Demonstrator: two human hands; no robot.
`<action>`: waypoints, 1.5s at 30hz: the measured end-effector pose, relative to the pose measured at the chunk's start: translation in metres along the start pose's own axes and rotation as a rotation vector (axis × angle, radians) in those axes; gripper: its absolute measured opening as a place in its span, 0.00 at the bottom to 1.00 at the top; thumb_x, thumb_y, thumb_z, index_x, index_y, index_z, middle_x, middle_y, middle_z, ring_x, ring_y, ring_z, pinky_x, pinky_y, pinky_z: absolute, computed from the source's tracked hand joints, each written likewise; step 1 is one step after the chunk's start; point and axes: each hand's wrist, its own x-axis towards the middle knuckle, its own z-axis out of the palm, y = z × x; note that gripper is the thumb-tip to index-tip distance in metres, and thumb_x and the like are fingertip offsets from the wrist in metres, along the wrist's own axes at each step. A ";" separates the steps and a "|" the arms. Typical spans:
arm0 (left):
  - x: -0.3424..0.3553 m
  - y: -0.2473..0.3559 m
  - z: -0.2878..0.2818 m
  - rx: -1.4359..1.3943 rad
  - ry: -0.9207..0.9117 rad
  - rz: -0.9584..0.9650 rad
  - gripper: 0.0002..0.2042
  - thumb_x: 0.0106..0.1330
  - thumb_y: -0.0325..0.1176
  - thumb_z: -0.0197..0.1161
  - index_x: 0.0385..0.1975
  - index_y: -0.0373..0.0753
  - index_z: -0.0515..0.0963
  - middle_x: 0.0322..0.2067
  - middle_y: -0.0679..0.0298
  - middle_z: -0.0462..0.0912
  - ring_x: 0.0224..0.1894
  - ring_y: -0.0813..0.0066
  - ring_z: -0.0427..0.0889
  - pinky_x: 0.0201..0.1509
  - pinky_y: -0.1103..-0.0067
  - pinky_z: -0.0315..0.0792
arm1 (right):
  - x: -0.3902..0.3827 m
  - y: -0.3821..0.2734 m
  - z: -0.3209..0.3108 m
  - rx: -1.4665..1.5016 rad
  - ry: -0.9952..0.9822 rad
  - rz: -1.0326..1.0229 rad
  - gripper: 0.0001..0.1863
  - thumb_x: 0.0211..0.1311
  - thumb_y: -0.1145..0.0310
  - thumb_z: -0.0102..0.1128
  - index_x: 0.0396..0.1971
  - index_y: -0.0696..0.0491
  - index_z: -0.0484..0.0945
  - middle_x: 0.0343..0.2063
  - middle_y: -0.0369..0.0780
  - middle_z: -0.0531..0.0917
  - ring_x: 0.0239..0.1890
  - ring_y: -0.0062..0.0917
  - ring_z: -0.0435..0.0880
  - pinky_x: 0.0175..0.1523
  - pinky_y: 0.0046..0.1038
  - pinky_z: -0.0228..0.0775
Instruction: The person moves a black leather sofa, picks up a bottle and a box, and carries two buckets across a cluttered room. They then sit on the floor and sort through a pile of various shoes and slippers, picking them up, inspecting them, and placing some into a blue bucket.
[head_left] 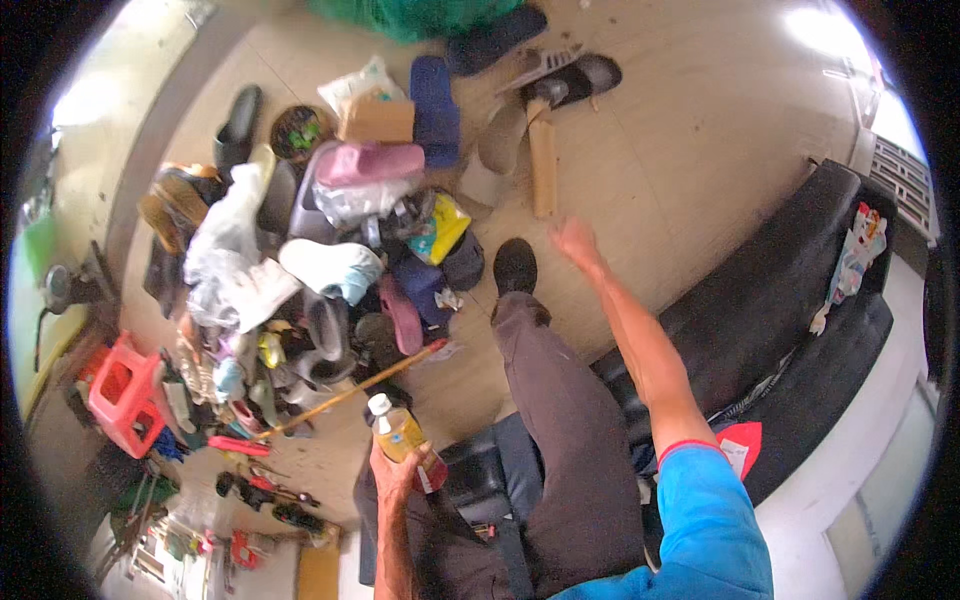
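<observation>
My left hand (395, 478) is closed around a plastic bottle (402, 436) with a white cap, a yellow label and a reddish lower part. The bottle stands nearly upright, tilted a little, above my left thigh. My right arm reaches forward past my right knee, and my right hand (575, 244) hangs over the floor. Its fingers look curled but are small and smeared, so what they hold, if anything, does not show. Just beyond that hand lies a long brown cardboard strip (542, 165); whether they touch is unclear.
A heap of shoes, slippers and plastic bags (225, 250) spreads over the floor at left, with a wooden stick (350, 390) at its near edge. A red plastic stool (128, 392) stands beyond. Black sofa seats (730, 270) run along the right. Blue slippers (434, 110) lie ahead.
</observation>
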 end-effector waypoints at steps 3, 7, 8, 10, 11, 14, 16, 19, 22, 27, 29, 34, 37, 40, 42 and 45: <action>0.027 -0.029 0.023 -0.043 -0.005 -0.084 0.31 0.46 0.32 0.75 0.52 0.34 0.71 0.41 0.59 0.81 0.40 0.70 0.80 0.47 0.74 0.75 | 0.057 -0.027 0.006 0.006 0.035 0.051 0.32 0.55 0.47 0.62 0.45 0.63 0.75 0.40 0.57 0.81 0.46 0.49 0.80 0.51 0.46 0.71; 0.050 -0.049 0.044 -0.070 0.001 -0.120 0.31 0.46 0.32 0.76 0.52 0.34 0.71 0.41 0.59 0.81 0.41 0.70 0.80 0.48 0.74 0.75 | 0.103 -0.025 0.042 0.051 0.097 0.121 0.35 0.52 0.49 0.68 0.47 0.66 0.72 0.43 0.56 0.81 0.48 0.47 0.80 0.51 0.42 0.72; 0.050 -0.045 0.046 -0.058 0.000 -0.134 0.31 0.46 0.32 0.77 0.51 0.34 0.71 0.41 0.59 0.81 0.41 0.70 0.80 0.49 0.74 0.75 | 0.103 -0.026 0.052 0.063 0.098 0.181 0.36 0.50 0.51 0.70 0.47 0.68 0.72 0.43 0.56 0.81 0.48 0.46 0.81 0.51 0.40 0.72; 0.055 -0.043 0.046 -0.076 -0.019 -0.131 0.31 0.46 0.32 0.77 0.51 0.34 0.71 0.41 0.60 0.81 0.42 0.70 0.80 0.49 0.74 0.74 | 0.095 -0.023 0.061 0.099 0.040 0.150 0.34 0.52 0.53 0.69 0.47 0.68 0.72 0.41 0.56 0.82 0.46 0.44 0.82 0.49 0.38 0.73; 0.052 -0.040 0.044 -0.082 -0.040 -0.126 0.31 0.46 0.32 0.77 0.51 0.34 0.71 0.41 0.60 0.81 0.42 0.70 0.80 0.50 0.73 0.74 | 0.085 -0.015 0.058 0.116 0.020 0.142 0.33 0.53 0.54 0.69 0.47 0.68 0.73 0.41 0.56 0.82 0.46 0.43 0.83 0.48 0.37 0.74; 0.060 -0.023 0.041 -0.091 -0.146 -0.147 0.33 0.46 0.34 0.77 0.55 0.34 0.70 0.44 0.59 0.81 0.44 0.70 0.80 0.51 0.73 0.74 | 0.044 0.016 0.067 0.350 -0.037 0.080 0.30 0.56 0.55 0.66 0.47 0.67 0.73 0.37 0.53 0.83 0.42 0.37 0.84 0.47 0.36 0.75; 0.065 -0.016 0.033 -0.079 -0.172 -0.145 0.36 0.46 0.37 0.77 0.57 0.34 0.70 0.46 0.58 0.80 0.47 0.70 0.79 0.54 0.72 0.73 | -0.013 -0.035 0.052 0.476 -0.232 0.033 0.33 0.54 0.52 0.67 0.48 0.67 0.72 0.40 0.53 0.82 0.43 0.37 0.83 0.48 0.36 0.75; 0.086 -0.006 0.032 -0.200 -0.250 0.034 0.38 0.44 0.39 0.77 0.57 0.34 0.70 0.46 0.59 0.80 0.47 0.70 0.79 0.54 0.72 0.72 | -0.100 -0.078 0.028 0.436 -0.461 -0.176 0.36 0.51 0.49 0.69 0.48 0.66 0.71 0.40 0.54 0.82 0.43 0.38 0.83 0.48 0.37 0.75; 0.097 0.022 0.023 -0.454 -0.417 0.052 0.35 0.44 0.42 0.74 0.54 0.32 0.73 0.44 0.59 0.81 0.44 0.71 0.81 0.52 0.73 0.74 | -0.172 -0.141 -0.004 0.386 -0.871 -0.367 0.35 0.49 0.50 0.69 0.46 0.65 0.72 0.37 0.54 0.83 0.41 0.41 0.84 0.48 0.37 0.75; 0.092 0.021 -0.011 -0.771 -0.448 0.113 0.43 0.40 0.47 0.74 0.57 0.29 0.68 0.44 0.56 0.80 0.42 0.66 0.82 0.47 0.71 0.78 | -0.189 -0.208 -0.012 0.253 -1.252 -0.653 0.35 0.52 0.46 0.67 0.47 0.62 0.74 0.36 0.51 0.83 0.39 0.37 0.83 0.43 0.36 0.74; 0.085 0.013 -0.021 -0.771 -0.368 0.123 0.42 0.40 0.47 0.74 0.56 0.29 0.69 0.43 0.56 0.80 0.41 0.66 0.82 0.47 0.71 0.77 | -0.172 -0.224 -0.001 0.139 -1.409 -0.843 0.36 0.52 0.43 0.66 0.48 0.62 0.74 0.37 0.50 0.83 0.39 0.38 0.83 0.43 0.37 0.74; 0.076 -0.034 -0.037 -0.557 -0.192 -0.005 0.37 0.40 0.43 0.74 0.51 0.29 0.72 0.44 0.56 0.80 0.42 0.67 0.81 0.49 0.72 0.75 | -0.008 -0.314 0.002 -0.207 -0.278 -1.016 0.40 0.49 0.47 0.67 0.55 0.63 0.70 0.50 0.53 0.75 0.52 0.43 0.76 0.56 0.40 0.70; 0.077 -0.031 -0.031 -0.127 -0.080 0.169 0.32 0.38 0.47 0.78 0.43 0.34 0.80 0.46 0.54 0.71 0.51 0.62 0.74 0.57 0.69 0.69 | 0.103 -0.364 -0.014 -0.303 0.181 -0.738 0.57 0.45 0.42 0.69 0.66 0.64 0.53 0.62 0.60 0.61 0.62 0.51 0.66 0.65 0.43 0.62; 0.091 -0.016 -0.024 -0.053 -0.103 0.229 0.35 0.36 0.48 0.79 0.47 0.35 0.80 0.47 0.56 0.67 0.54 0.60 0.69 0.61 0.68 0.65 | 0.147 -0.378 0.011 -0.171 -0.015 -0.667 0.66 0.36 0.33 0.72 0.65 0.67 0.51 0.58 0.61 0.67 0.60 0.53 0.70 0.63 0.42 0.67; 0.096 -0.010 -0.022 -0.073 -0.088 0.248 0.36 0.35 0.46 0.80 0.47 0.34 0.79 0.48 0.56 0.65 0.54 0.61 0.68 0.61 0.68 0.65 | 0.141 -0.370 0.034 -0.166 0.020 -0.683 0.67 0.34 0.33 0.73 0.64 0.67 0.52 0.57 0.61 0.69 0.59 0.51 0.72 0.62 0.42 0.68; 0.097 -0.027 -0.028 -0.081 -0.083 0.228 0.35 0.37 0.51 0.79 0.45 0.37 0.81 0.44 0.54 0.64 0.50 0.56 0.69 0.59 0.65 0.67 | 0.103 -0.358 0.039 -0.094 0.041 -0.561 0.54 0.34 0.44 0.74 0.56 0.66 0.61 0.54 0.58 0.73 0.55 0.47 0.76 0.56 0.43 0.72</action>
